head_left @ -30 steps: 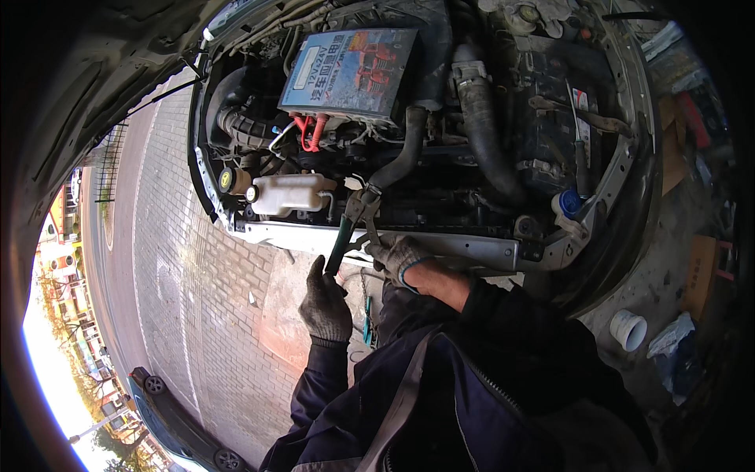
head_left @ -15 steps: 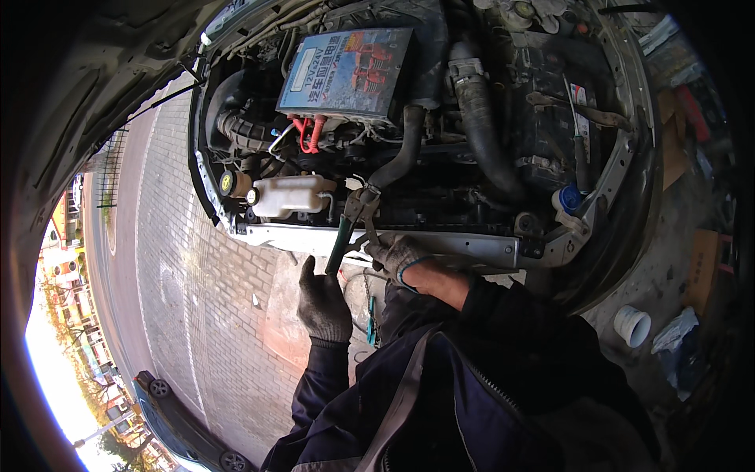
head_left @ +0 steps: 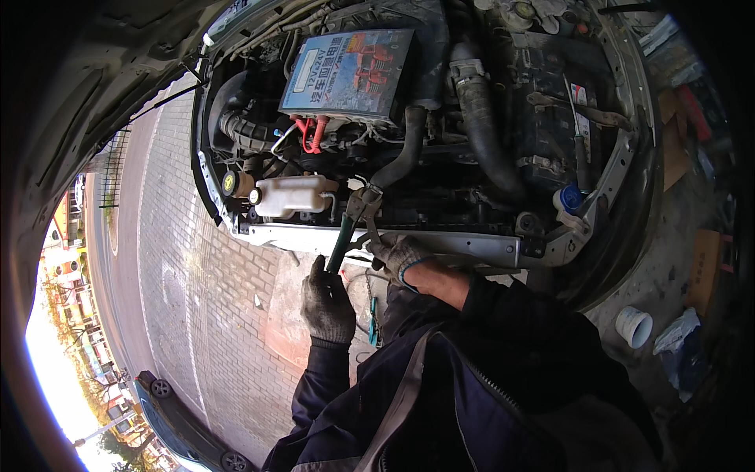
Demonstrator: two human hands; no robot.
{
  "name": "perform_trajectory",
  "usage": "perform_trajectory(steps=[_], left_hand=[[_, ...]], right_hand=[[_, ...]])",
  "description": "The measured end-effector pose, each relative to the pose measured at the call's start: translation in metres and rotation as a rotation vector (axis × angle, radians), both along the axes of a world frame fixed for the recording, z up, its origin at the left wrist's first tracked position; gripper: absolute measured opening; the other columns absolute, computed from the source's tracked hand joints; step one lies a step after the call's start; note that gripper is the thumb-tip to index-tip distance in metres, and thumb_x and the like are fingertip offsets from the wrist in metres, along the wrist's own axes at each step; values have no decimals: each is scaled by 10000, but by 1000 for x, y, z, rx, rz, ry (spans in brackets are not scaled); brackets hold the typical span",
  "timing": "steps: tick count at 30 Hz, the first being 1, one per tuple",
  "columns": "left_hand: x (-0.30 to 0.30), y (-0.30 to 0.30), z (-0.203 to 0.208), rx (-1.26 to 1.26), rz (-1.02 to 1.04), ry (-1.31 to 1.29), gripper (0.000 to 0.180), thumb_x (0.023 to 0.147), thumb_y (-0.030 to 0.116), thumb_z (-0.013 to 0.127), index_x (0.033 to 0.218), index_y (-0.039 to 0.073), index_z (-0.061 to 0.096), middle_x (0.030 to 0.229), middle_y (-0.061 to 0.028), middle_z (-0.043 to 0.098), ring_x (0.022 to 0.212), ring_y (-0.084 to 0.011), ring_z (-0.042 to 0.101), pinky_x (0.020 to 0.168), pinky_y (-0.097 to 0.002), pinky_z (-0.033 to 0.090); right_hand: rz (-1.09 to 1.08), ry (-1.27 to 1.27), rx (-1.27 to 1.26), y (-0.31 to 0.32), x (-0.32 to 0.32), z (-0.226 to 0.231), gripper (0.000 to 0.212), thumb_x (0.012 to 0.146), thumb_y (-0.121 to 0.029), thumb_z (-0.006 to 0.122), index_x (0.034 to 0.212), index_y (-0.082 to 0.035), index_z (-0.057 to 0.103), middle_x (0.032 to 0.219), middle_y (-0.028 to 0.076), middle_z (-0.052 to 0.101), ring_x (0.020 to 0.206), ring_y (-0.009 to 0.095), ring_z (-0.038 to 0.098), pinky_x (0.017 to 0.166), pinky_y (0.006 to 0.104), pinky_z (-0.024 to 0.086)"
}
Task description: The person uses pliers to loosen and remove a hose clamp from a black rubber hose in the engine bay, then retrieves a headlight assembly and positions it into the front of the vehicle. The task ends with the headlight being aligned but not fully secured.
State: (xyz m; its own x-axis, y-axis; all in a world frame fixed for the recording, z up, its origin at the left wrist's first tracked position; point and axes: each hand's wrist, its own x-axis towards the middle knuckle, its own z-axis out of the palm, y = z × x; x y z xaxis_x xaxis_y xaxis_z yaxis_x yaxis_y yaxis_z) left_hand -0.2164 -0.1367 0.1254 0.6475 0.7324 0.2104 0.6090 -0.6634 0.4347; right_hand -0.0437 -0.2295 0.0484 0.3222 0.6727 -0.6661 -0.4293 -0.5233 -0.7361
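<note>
Beyond the fingers, a black hose (head_left: 406, 161) looks not yet parted; nearer them, pliers (head_left: 363, 206) already sit at its lower end. The left hand (head_left: 329, 308) touches the green handle (head_left: 341, 242), grip unclear; the right hand (head_left: 401, 258) is curled round the other.

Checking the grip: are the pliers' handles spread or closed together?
Spread: a gap separates the green handle at the left hand from the grey handle at the right hand.
</note>
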Motion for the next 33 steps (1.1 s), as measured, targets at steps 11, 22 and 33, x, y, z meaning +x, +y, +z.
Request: perform_trajectory(steps=[11,22,33], left_hand=[[0,4,6,-198,-78,3,387,1106,47,544,1487,58,617,927,-94,770,757,-174,752,676,-342,599],[20,-15,5,-128,-104,-87,361,1053,39,673,1414,32,673,1098,-162,791,1016,-289,788,860,-415,620],[51,-17,33,142,-398,61,520,927,20,737,1436,82,648,854,-124,676,783,-353,685,668,-480,553]], right_hand=[[10,-3,98,-11,-2,-5,346,1109,-383,666,1238,-69,732,858,125,771,653,256,663,685,428,565],[-28,-135,88,-15,18,2,320,1129,-278,640,1336,-50,727,886,39,795,578,122,647,558,323,530],[364,-576,20,-35,54,44,412,1155,-353,541,1392,-53,693,1160,142,738,987,324,737,855,434,604]])
